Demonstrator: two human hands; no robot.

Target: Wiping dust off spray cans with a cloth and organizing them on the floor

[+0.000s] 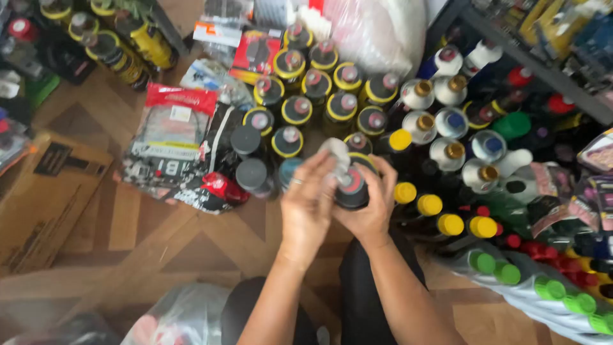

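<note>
- Left hand (306, 207) raised over the wooden floor (147, 236), fingers curled toward the top of a dark can (352, 187), a ring on one finger.
- Right hand (370, 207) wrapped round the side of the same can from the right, fingers closed on its body.
- Can held upright between both hands, near the middle of the view, just in front of the cluster of cans on the floor; reddish round top showing (blurred, so no finer detail to tell).
- Small pale round lid (335, 153) just above the left fingertips, at the edge of the can; whether pinched or merely touched, cannot tell.
- Behind the hands: many dark cans with yellow rims (319, 83), standing upright, packed close together in rows.
- Two grey-capped cans (249, 156) to the left of the hands, beside the yellow-rimmed ones.
- To the right: white bottles with brass-coloured tops (440, 131), then dark bottles with yellow caps (440, 214) in a slanting row.
- Lower right: pale bottles with green caps (511, 275) lying side by side, red-capped ones just above them.
- Left of the cluster: black, white and red packets (175, 147) lying flat on the floor.
- Far left: a flattened cardboard box (45, 198).
- Top middle: a pale plastic bag (377, 29) (bulging) behind the cans.
- Bottom edge: dark-clad knees, a clear plastic bag (182, 316) beside them.
</note>
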